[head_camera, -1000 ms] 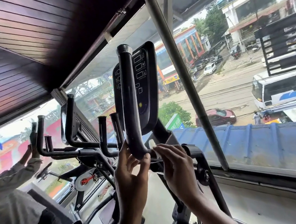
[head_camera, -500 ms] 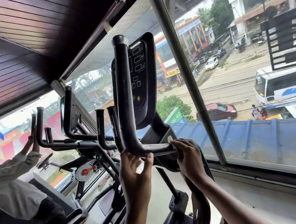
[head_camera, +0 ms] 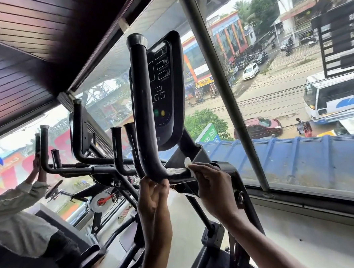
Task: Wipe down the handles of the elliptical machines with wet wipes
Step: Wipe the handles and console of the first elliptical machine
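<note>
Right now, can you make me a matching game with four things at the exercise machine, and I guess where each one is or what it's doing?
Things:
1. wet wipe
2. left hand
3. right hand
4. console

Places or states:
A. holds the handle's bend from below
B. stands behind the upright handle
C. white, pressed against the bar
D. presses the wipe on the bar

Pairs: 1-C, 2-A, 3-D, 4-B

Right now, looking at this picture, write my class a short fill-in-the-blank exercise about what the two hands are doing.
1. The right hand presses a white ____ against the handle.
2. The left hand grips the handle at its ____.
3. The control console behind the handle is ____ in colour.

Missing words: wipe; bend; black
</note>
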### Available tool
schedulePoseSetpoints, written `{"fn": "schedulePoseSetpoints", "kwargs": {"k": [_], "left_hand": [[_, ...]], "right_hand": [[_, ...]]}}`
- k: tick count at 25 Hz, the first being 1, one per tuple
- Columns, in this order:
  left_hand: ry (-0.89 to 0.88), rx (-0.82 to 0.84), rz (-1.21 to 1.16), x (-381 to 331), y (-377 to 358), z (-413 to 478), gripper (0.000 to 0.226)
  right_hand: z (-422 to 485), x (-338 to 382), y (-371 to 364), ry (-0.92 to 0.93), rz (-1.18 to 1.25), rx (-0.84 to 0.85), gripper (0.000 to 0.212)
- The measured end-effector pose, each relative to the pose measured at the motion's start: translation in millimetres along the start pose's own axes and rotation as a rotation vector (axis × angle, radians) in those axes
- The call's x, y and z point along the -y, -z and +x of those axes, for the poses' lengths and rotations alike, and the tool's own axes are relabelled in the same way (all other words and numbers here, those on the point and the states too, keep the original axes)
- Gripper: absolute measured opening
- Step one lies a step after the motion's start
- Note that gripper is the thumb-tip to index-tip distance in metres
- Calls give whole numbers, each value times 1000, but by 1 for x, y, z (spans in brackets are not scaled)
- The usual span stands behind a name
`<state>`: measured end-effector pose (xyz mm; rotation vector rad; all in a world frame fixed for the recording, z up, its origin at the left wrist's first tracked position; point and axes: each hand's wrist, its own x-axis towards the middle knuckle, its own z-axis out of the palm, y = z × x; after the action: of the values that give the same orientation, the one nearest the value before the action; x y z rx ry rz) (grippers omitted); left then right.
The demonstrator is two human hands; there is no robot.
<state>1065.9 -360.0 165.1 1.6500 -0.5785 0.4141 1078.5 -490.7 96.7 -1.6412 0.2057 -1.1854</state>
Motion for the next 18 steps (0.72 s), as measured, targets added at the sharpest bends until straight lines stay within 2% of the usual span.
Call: {"fn": "schedulePoseSetpoints", "kwargs": {"k": [5, 8, 14, 16, 18], "left_hand": [[11, 52, -68, 2, 9, 4, 30], [23, 46, -73, 1, 15, 8, 44], [-10, 45, -240, -12, 23, 25, 43], [-9, 76, -343, -14, 25, 30, 34], [3, 126, -424, -11, 29, 34, 37]], "right_hand": [[-13, 64, 9, 32, 283, 57, 21], [-12, 77, 7, 46, 400, -31, 21], [4, 90, -1, 465, 74, -80, 13], [5, 95, 0, 616, -46, -57, 11], [16, 108, -3, 726, -230, -51, 12]]}}
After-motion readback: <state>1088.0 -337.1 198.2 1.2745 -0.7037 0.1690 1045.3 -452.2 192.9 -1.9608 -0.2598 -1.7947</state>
